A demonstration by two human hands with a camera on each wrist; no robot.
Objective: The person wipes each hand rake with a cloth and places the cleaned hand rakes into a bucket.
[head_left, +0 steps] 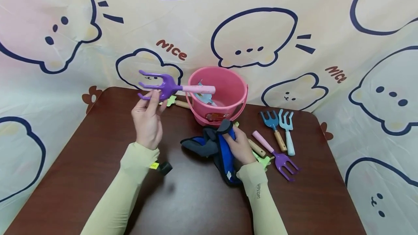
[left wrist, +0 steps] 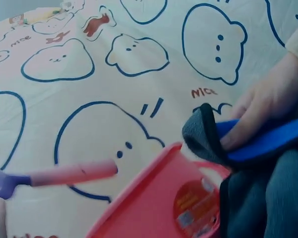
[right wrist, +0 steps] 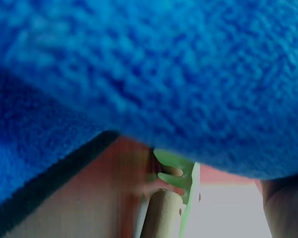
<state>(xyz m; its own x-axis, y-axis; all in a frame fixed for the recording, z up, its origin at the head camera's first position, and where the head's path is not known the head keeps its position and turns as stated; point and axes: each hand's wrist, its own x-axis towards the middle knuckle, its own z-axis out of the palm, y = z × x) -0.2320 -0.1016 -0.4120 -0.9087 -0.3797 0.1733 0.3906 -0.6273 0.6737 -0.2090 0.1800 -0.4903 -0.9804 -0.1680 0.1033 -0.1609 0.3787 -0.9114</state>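
Note:
My left hand (head_left: 148, 128) pinches a small purple hand rake (head_left: 168, 87) by its tined head, near the bucket's left side. The rake's pink handle (left wrist: 74, 173) points right, in front of the bucket's rim. My right hand (head_left: 242, 146) grips a grey cloth piece with blue fleece lining (head_left: 225, 151), which hangs down over the table; its exact kind I cannot tell. Blue fleece (right wrist: 188, 89) fills most of the right wrist view. Behind both hands stands a pink bucket (head_left: 200, 111) with a light-blue tool (head_left: 205, 98) inside.
Right of the cloth lie a green tool (head_left: 262, 160) with a wooden handle, another purple rake (head_left: 283, 162), a dark-blue fork (head_left: 271, 121) and a light-blue fork (head_left: 289, 133). Another green tool (head_left: 171, 100) lies left of the bucket. A patterned sheet (head_left: 196, 17) backs the brown table (head_left: 196, 209).

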